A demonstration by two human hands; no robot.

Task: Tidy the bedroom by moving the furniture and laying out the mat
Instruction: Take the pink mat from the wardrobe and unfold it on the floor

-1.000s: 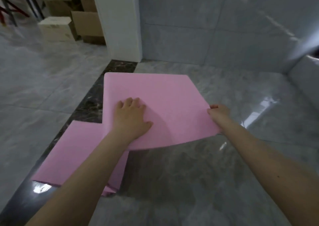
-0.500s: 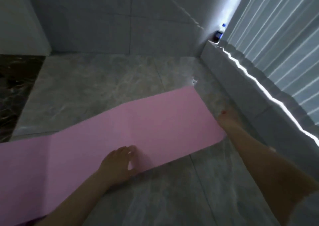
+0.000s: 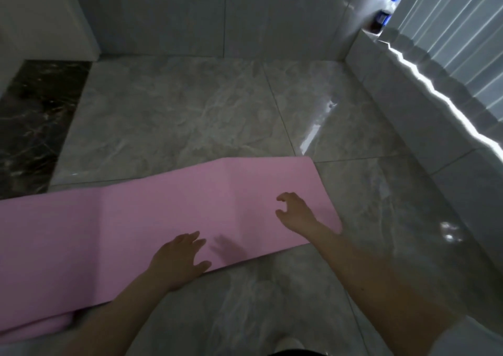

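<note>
One pink mat (image 3: 163, 219) lies lengthwise left to right on the floor (image 3: 190, 116)

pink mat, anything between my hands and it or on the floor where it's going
Nothing visible. The left hand and right hand are over the pink mat with nothing between, and the grey floor beyond its far edge shows no objects.

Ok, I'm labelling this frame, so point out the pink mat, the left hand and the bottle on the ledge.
pink mat (image 3: 152, 219), head view, flat middle of its top surface.
left hand (image 3: 178, 260), head view, back of the hand.
bottle (image 3: 382, 18), head view, its dark body with the blue label.
</note>
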